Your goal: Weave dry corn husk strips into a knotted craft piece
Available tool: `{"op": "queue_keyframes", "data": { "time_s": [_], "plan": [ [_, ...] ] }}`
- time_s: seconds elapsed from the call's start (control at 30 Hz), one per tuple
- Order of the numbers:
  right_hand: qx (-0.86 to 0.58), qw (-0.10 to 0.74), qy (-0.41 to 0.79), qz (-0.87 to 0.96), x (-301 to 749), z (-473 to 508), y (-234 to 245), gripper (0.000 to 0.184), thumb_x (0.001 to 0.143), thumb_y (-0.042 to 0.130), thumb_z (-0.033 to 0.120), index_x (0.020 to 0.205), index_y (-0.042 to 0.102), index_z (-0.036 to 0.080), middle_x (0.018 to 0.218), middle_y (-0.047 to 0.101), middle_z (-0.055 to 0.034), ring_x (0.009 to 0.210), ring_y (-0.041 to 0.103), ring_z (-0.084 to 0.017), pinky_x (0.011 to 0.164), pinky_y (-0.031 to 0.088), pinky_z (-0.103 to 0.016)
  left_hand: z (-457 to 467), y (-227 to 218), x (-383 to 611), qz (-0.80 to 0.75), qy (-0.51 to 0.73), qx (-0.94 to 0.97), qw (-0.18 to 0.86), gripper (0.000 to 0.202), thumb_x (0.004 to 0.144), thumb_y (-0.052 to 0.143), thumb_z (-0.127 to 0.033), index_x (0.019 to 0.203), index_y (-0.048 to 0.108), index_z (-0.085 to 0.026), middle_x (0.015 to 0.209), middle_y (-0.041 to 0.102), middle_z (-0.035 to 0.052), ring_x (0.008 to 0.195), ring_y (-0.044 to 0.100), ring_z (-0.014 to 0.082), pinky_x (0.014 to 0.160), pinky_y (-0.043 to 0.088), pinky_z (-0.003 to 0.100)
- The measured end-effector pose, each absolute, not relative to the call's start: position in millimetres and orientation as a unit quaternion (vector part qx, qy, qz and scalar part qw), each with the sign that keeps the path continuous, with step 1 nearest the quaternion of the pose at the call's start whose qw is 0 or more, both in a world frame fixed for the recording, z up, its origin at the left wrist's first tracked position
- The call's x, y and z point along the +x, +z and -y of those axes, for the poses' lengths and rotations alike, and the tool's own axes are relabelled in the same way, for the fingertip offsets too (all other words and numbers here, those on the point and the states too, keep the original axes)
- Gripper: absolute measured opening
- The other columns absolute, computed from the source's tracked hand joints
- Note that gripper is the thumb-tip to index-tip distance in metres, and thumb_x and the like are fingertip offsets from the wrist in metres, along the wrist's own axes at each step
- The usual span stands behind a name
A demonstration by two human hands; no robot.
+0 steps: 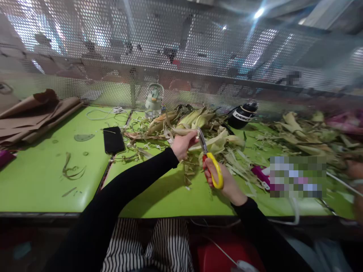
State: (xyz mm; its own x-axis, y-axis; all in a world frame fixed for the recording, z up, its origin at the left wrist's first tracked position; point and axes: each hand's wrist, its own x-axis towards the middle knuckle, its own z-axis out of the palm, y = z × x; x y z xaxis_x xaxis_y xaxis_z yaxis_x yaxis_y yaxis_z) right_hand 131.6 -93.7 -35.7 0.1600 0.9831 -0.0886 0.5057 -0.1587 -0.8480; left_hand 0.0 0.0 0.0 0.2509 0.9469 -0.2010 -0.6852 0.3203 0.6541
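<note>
My left hand (183,144) is closed around a pale corn husk (219,140) and holds it out over the green table (51,177). In my right hand (224,180) is a pair of yellow-handled scissors (210,160), fingers through the loops, blades pointing up toward the husk beside my left hand. A heap of corn husks (184,121) lies just behind both hands, with trimmed strips scattered over the table around them.
A black phone (113,139) lies left of the heap. A pale green bottle (153,101) and a black bottle (242,115) stand against the perforated metal screen (176,49). Brown paper (31,115) is stacked far left. More husks (306,134) lie to the right.
</note>
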Motion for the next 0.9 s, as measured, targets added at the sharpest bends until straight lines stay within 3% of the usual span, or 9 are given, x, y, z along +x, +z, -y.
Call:
{"op": "queue_keyframes", "data": {
  "time_s": [0.13, 0.23, 0.33, 0.43, 0.57, 0.73, 0.8, 0.9],
  "plan": [
    [-0.717, 0.298, 0.224, 0.589, 148, 91, -22, 0.044, 0.069, 0.071, 0.065, 0.071, 0.054, 0.024, 0.055, 0.056, -0.0011, 0.056, 0.059, -0.023, 0.053, 0.047, -0.034, 1, -1, -34, -0.29, 0.464, 0.291, 0.785, 0.006, 0.078, 0.072, -0.002, 0.075, 0.069, -0.007, 0.061, 0.062, -0.0004, 0.05, 0.053, 0.003, 0.054, 0.048, 0.015],
    [-0.683, 0.282, 0.061, 0.671, 147, 90, -4, 0.029, 0.081, 0.066, 0.048, 0.09, 0.066, 0.02, 0.089, 0.073, -0.0141, 0.092, 0.068, -0.035, 0.081, 0.051, -0.049, 3, 0, -64, -0.284, 0.367, 0.382, 0.799, 0.004, 0.077, 0.075, -0.006, 0.078, 0.071, -0.006, 0.06, 0.063, -0.0002, 0.049, 0.053, 0.0026, 0.05, 0.045, 0.013],
    [-0.501, 0.297, -0.046, 0.811, 129, 87, 6, 0.027, 0.092, 0.057, 0.035, 0.114, 0.067, 0.023, 0.12, 0.071, -0.0128, 0.113, 0.065, -0.031, 0.098, 0.049, -0.05, 4, -1, -91, -0.253, 0.246, 0.469, 0.809, 0.014, 0.069, 0.083, -0.012, 0.077, 0.072, -0.007, 0.063, 0.064, -0.0004, 0.051, 0.055, 0.0016, 0.048, 0.043, 0.011],
    [-0.362, 0.314, 0.001, 0.878, 104, 78, 2, 0.017, 0.094, 0.059, 0.032, 0.109, 0.068, 0.029, 0.107, 0.075, -0.0054, 0.099, 0.07, -0.024, 0.088, 0.055, -0.043, 4, -4, -112, -0.255, 0.18, 0.486, 0.817, 0.025, 0.057, 0.09, -0.015, 0.073, 0.072, -0.009, 0.064, 0.066, -0.0008, 0.051, 0.055, 0.002, 0.047, 0.043, 0.011],
    [-0.333, 0.325, 0.03, 0.885, 81, 62, -13, 0.011, 0.095, 0.06, 0.032, 0.097, 0.069, 0.027, 0.092, 0.075, -0.0051, 0.088, 0.069, -0.023, 0.08, 0.056, -0.04, 3, -15, -133, -0.281, 0.161, 0.477, 0.817, 0.028, 0.056, 0.092, -0.019, 0.071, 0.071, -0.01, 0.061, 0.065, -0.001, 0.052, 0.057, 0.003, 0.05, 0.045, 0.013],
    [-0.323, 0.311, 0.025, 0.894, 68, 45, -29, 0.011, 0.095, 0.059, 0.028, 0.092, 0.068, 0.024, 0.111, 0.07, -0.0099, 0.106, 0.066, -0.024, 0.093, 0.053, -0.042, 5, -33, -145, -0.312, 0.289, 0.433, 0.795, 0.031, 0.06, 0.09, -0.015, 0.069, 0.06, -0.012, 0.063, 0.064, -0.0024, 0.058, 0.063, 0.0058, 0.066, 0.054, 0.02],
    [-0.354, 0.333, 0.04, 0.873, 64, 42, -36, 0.01, 0.094, 0.059, 0.029, 0.09, 0.066, 0.023, 0.117, 0.066, -0.0115, 0.114, 0.063, -0.025, 0.098, 0.051, -0.046, 8, -39, -143, -0.313, 0.332, 0.42, 0.784, 0.027, 0.064, 0.086, -0.011, 0.076, 0.062, -0.012, 0.065, 0.066, -0.0021, 0.06, 0.065, 0.0071, 0.07, 0.055, 0.023],
    [-0.411, 0.364, 0.099, 0.83, 60, 42, -47, 0.013, 0.093, 0.061, 0.033, 0.088, 0.063, 0.022, 0.125, 0.06, -0.0129, 0.121, 0.058, -0.027, 0.095, 0.054, -0.045, 12, -47, -138, -0.31, 0.367, 0.417, 0.772, 0.025, 0.07, 0.079, -0.006, 0.089, 0.063, -0.012, 0.075, 0.071, 0.0009, 0.063, 0.066, 0.0074, 0.07, 0.055, 0.023]
  ]
}}
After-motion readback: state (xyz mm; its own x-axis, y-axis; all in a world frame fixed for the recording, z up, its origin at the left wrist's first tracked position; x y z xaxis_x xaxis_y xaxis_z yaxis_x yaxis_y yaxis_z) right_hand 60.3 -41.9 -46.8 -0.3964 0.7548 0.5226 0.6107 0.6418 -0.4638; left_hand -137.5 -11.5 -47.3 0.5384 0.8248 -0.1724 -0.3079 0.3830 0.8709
